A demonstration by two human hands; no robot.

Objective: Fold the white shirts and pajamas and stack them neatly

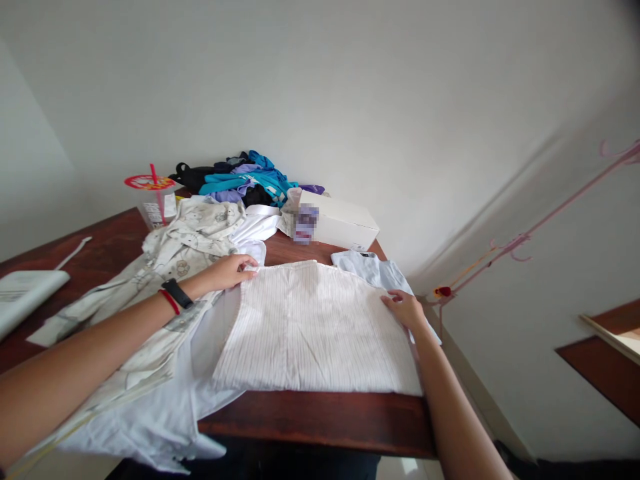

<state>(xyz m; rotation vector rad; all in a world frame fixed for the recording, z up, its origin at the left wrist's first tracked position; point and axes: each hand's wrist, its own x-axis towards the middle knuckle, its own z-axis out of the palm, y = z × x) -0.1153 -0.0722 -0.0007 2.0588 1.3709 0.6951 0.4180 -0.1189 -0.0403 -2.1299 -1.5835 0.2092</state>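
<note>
Beyond the striped cloth (320, 330), a cup (147, 208) holds a straw (154, 175).

On dark red-brown wooden table (320, 419): striped cloth (310, 327), flat, near front edge; pale blue garment (367, 267) at its right; printed garment (195, 227), left; mixed clothes heap (247, 181), rear; white box (345, 223) near heap.

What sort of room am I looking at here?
Probably a room in a home: a striped cloth lies on a wooden table, a heap of clothes sits farther back, and a pink pole with hooks shows at the right.
</note>
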